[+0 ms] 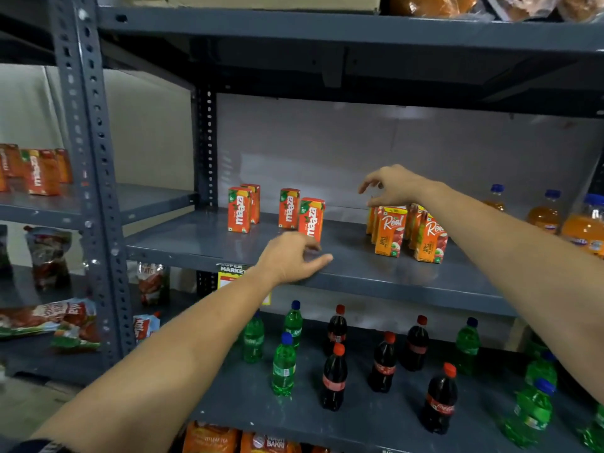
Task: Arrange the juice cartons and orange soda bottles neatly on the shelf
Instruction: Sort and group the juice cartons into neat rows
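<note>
Mid-arranging cartons: left hand (291,256) fingers apart by a Maaza carton (311,219), right hand (392,186) fingers apart above Real cartons (390,230) mid-shelf (202,243); next needs closing on one

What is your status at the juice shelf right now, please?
Left hand open by Maaza cartons. Right hand open over Real cartons. Nothing blocking.

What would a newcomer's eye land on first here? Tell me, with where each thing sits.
First, two bare hands reaching over the grey metal shelf: the left hand low near its front edge, the right hand over the orange-and-red Real juice cartons right of centre. To their left stand four orange Maaza juice cartons, and far right the blue-capped orange soda bottles.
</note>
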